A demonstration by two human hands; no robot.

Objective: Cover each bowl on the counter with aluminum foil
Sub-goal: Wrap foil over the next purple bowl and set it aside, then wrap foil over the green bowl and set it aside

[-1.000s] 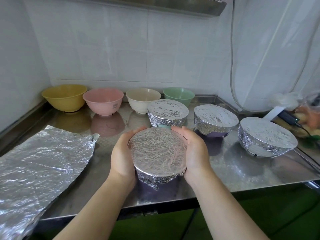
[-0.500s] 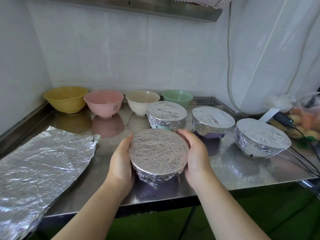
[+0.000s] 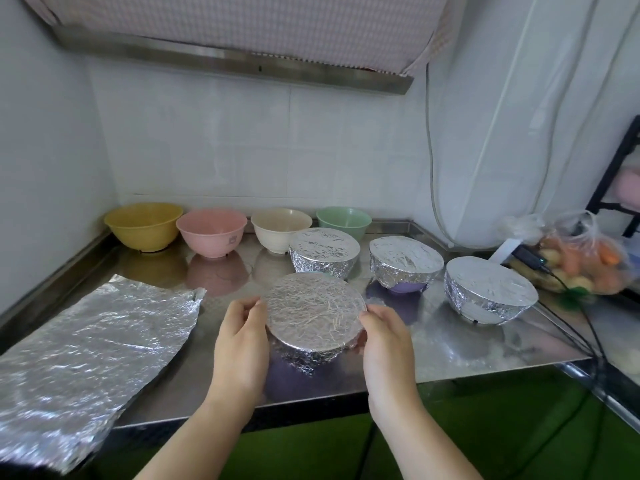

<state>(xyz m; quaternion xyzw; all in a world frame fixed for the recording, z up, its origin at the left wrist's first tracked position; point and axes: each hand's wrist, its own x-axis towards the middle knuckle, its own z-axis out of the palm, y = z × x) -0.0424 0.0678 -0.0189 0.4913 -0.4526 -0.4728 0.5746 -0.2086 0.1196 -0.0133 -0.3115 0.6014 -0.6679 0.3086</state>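
Observation:
A foil-covered bowl sits near the front of the steel counter. My left hand grips its left side and my right hand grips its right side, fingers curled round the foil-wrapped rim. Three more foil-covered bowls stand behind and to the right: one at the middle, one with purple showing below, one at the right. Along the back wall stand uncovered bowls: yellow, pink, cream, green. A loose sheet of foil lies at the left.
A plastic bag of vegetables with a black cable and plug sits at the right edge. A cord hangs down the wall by a white covered appliance. A metal hood edge runs overhead. Green floor shows below the counter front.
The view has tilted up and back. Both hands have slid a little toward me on the bowl; the bowl stays in place.

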